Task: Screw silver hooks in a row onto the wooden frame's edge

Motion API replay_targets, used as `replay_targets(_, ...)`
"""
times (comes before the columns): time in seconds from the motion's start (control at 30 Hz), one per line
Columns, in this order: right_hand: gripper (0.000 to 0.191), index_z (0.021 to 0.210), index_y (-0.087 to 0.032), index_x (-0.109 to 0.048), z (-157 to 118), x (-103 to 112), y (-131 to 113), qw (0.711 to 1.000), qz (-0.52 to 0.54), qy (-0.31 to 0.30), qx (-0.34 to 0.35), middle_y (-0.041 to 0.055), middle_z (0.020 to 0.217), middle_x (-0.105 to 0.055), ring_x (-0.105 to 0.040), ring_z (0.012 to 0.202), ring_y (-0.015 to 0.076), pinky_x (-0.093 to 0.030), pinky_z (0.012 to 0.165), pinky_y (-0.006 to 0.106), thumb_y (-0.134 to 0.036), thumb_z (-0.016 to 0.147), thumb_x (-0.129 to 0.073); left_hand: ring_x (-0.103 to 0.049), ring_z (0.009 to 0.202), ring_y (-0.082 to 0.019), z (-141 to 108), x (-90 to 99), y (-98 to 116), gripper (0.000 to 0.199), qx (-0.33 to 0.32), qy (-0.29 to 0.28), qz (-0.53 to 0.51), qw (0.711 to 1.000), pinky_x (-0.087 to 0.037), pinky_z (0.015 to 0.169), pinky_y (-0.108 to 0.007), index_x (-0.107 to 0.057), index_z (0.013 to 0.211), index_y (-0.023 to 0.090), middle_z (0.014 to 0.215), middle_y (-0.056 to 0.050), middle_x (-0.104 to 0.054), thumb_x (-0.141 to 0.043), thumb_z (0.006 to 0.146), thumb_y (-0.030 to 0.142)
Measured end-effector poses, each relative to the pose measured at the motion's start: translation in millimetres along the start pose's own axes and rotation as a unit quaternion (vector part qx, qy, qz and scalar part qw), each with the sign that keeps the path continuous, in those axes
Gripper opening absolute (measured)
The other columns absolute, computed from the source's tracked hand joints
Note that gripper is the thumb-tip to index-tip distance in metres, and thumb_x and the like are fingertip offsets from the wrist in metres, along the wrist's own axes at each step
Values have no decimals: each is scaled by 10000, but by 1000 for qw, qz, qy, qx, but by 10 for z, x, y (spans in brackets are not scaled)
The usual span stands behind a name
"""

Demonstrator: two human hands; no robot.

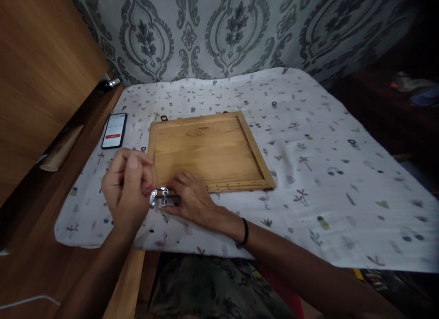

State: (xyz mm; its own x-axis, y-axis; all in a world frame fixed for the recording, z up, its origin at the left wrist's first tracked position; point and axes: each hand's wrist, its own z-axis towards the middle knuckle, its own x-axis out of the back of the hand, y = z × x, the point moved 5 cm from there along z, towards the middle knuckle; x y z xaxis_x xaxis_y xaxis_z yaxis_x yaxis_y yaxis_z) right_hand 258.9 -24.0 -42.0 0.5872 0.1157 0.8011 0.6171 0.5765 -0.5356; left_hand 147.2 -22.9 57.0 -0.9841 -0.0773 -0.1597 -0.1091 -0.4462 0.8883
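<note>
A framed wooden panel point(206, 149) lies flat on the cloth-covered table, with several small dark holes along its near edge. At its near left corner is a shiny metal cabinet hinge point(163, 197). My right hand point(192, 197) grips the hinge between thumb and fingers, its fingertips over the panel's edge. Just left of the hinge, my left hand point(128, 186) is raised with fingers curled and the thumb pressed against them. Whatever the left fingers may hold is hidden.
A phone point(114, 130) with a lit screen lies left of the panel. The patterned white cloth point(308, 172) covers the table. Behind it hangs a grey patterned curtain point(236, 30). A wooden cabinet side point(44, 58) stands at left, near a brown roll point(61, 149).
</note>
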Motion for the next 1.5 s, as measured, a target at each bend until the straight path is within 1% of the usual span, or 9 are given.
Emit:
replay_targets(0.13,571,1043,-136,-707,0,-23,14,1000,1,4,2,120,1029,-669,-580,975,284,-476,856,418,-652,815,-796,-203,397,-73,30,-3,71,275,3,39,-20,999,-158,414,-267,-600,776,214,466,84,-305,-643,1008,357)
replay_targets(0.57,488,977,-153,-698,6,-8,5,1000,8,2,3,101,987,-656,-565,959,268,-463,851,404,-619,857,-775,-249,409,-78,-22,-57,-49,274,7,3,-3,1000,-206,428,-259,-615,787,211,485,79,-321,-622,1024,347)
replay_targets(0.87,487,1066,-157,-717,6,-11,5,1000,19,2,2,105,1046,-688,-587,999,281,-467,873,408,-559,820,-836,-150,365,-42,159,-126,-159,187,72,-205,-80,973,-199,375,-187,-685,859,186,469,110,-269,-664,984,324)
replay_targets(1.0,531,1105,-146,-722,11,-9,1,1000,14,1,6,111,1078,-694,-590,1018,287,-472,889,412,-576,814,-835,-96,364,-26,262,-116,-193,200,101,-255,-110,955,-169,362,-168,-680,834,187,474,118,-227,-685,965,339)
replay_targets(1.07,531,1103,-147,-726,14,1,-1,1000,10,0,3,113,1075,-692,-590,1019,286,-475,884,410,-580,814,-833,-181,361,-40,278,-80,-200,245,98,-224,-92,965,-217,371,-180,-678,838,192,469,104,-280,-706,955,406)
replay_targets(1.2,564,1101,-122,-733,22,6,-10,1000,6,-14,0,128,1060,-685,-598,1019,292,-486,879,420,-603,819,-818,-492,521,-124,202,0,-160,320,69,-52,-1,996,-420,490,-241,-677,903,211,583,21,-534,-712,937,528)
replay_targets(1.3,579,1067,-107,-730,26,5,-11,1000,1,-15,-4,135,1049,-683,-597,1009,293,-488,878,425,-620,814,-814,-382,481,-97,116,-33,-136,290,51,27,-26,998,-340,449,-218,-662,849,206,549,52,-445,-729,940,472)
replay_targets(1.4,527,1047,-133,-728,22,9,-12,1000,4,-9,-3,117,1037,-683,-592,999,283,-480,873,413,-594,811,-829,-174,394,-60,160,-67,-174,340,42,9,-67,997,-170,384,-201,-632,746,193,463,95,-274,-699,963,445)
replay_targets(1.5,505,1084,-155,-724,16,16,-13,1000,13,-2,4,103,1047,-682,-590,1012,279,-474,883,402,-563,812,-842,-85,362,-40,289,-91,-283,356,101,-127,-105,981,-136,361,-183,-627,727,195,444,114,-188,-694,955,461)
